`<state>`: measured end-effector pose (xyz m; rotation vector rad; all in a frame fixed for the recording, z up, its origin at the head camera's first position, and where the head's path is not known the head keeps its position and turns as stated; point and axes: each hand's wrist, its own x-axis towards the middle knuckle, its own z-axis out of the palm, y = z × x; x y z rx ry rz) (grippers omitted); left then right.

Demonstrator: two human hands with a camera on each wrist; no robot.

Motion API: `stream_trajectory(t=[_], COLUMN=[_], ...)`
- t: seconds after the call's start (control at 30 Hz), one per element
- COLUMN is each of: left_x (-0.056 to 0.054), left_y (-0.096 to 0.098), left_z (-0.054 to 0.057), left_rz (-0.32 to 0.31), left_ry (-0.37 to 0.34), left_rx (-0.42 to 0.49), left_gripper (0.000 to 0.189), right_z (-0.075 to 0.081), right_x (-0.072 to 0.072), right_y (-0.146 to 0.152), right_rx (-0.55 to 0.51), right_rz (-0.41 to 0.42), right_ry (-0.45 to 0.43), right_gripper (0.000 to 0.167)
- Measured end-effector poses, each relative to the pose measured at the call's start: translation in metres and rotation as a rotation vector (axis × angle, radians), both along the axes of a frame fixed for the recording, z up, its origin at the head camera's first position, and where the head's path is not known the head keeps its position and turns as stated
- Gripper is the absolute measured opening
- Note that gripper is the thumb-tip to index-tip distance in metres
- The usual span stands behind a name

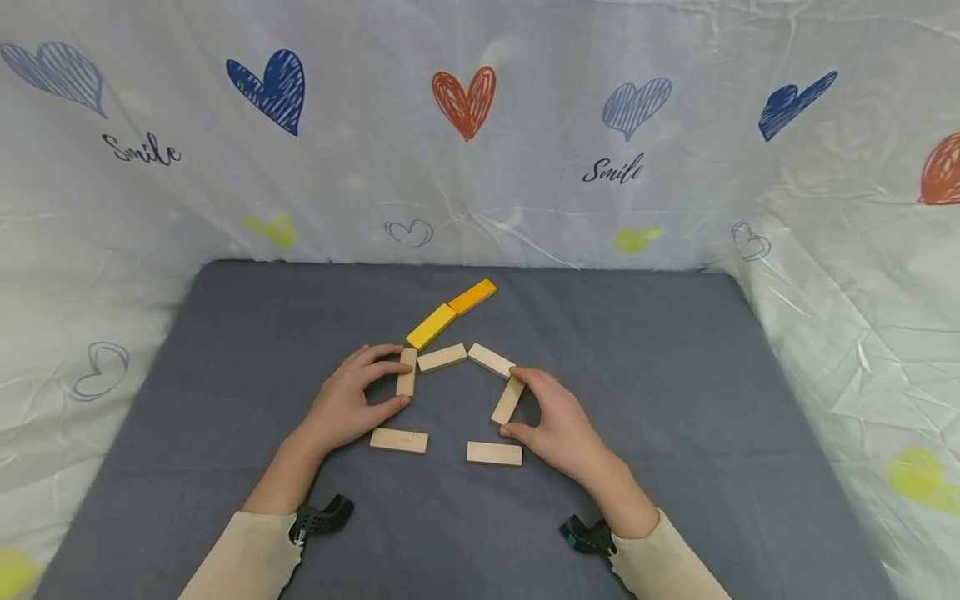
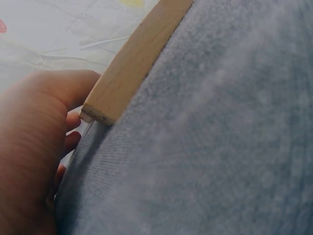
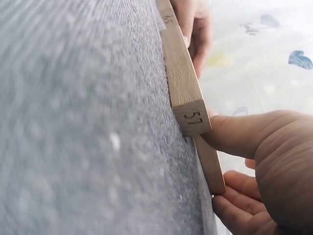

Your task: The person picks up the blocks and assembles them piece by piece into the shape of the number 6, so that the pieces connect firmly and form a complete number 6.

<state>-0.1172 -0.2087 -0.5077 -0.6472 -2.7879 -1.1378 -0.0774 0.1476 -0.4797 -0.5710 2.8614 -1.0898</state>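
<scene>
My left hand [image 1: 347,402] holds a plain wooden block [image 1: 406,375] by its two ends, thumb at the near end and fingers at the far end. My right hand [image 1: 558,423] pinches another wooden block [image 1: 507,402] lengthwise; in the right wrist view its side [image 3: 210,166] shows between thumb and fingertips. Two more plain blocks, a left one [image 1: 442,358] and a right one [image 1: 491,360], lie at angles between the held ones, forming an arch. A yellow block [image 1: 431,326] and an orange block [image 1: 472,297] slant away end to end beyond the arch's left side.
Nearer to me lie two plain blocks, one at the left [image 1: 399,441] and one at the right [image 1: 493,453], the latter numbered on its end [image 3: 192,118]. A grey cloth [image 1: 637,350] covers the table. A white curtain [image 1: 525,192] printed with hearts hangs behind.
</scene>
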Motion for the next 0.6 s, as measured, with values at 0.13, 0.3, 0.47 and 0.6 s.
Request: stream_trajectory(t=[0.13,0.3,0.47,0.6], left_x=[0.0003,0.0007,0.0,-0.0009], left_y=[0.0001,0.0003,-0.0002,-0.0008], left_z=[-0.0001,-0.0009,-0.0016,-0.0017], left_rz=[-0.005,-0.013,-0.018,-0.02], left_ry=[0.003,0.017,0.04,0.036], left_rx=[-0.002,0.006,0.019,0.018], left_gripper=[0.048,0.048,0.048,0.048], right_z=[0.0012,-0.0003,-0.0018,-0.0017], right_x=[0.0008,0.0013,0.0001,-0.0006], right_y=[-0.0019,-0.0016,-0.0005,0.0011], right_rx=[-0.005,-0.005,-0.011,-0.023], right_rz=[0.003,0.004,0.012,0.018], right_ry=[-0.013,-0.018,0.003,0.011], right_gripper=[0.089,0.088,0.087,0.087])
